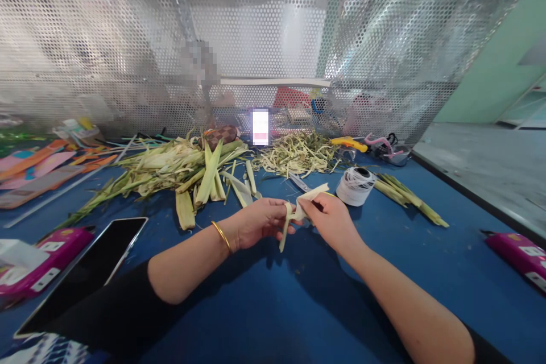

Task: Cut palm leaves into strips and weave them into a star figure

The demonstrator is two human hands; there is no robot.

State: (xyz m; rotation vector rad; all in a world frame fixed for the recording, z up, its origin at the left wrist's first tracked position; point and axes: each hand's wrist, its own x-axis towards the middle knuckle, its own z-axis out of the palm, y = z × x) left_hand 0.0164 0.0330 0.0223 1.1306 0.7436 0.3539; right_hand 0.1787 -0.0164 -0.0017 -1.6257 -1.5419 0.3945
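Between my two hands, above the blue table, is a pale corn husk strip (285, 233) that bends and hangs down from my fingers. My left hand (267, 219), with a gold bangle at the wrist, pinches it near the fold. Thumb and fingers of my right hand (330, 216) close on its wider upper part, whose end points up and right. Just beyond the hands lie scissors (300, 183), partly hidden by the husk. A spool of white thread (356, 186) stands right of my right hand.
A husk pile (170, 168) lies back left, shredded husk strips (301, 153) back centre, and a green husk bundle (409, 199) at right. A lit phone (260, 127) stands before the perforated metal screen (264, 28). A dark tablet (85, 273) and magenta packs (55, 259) sit left.
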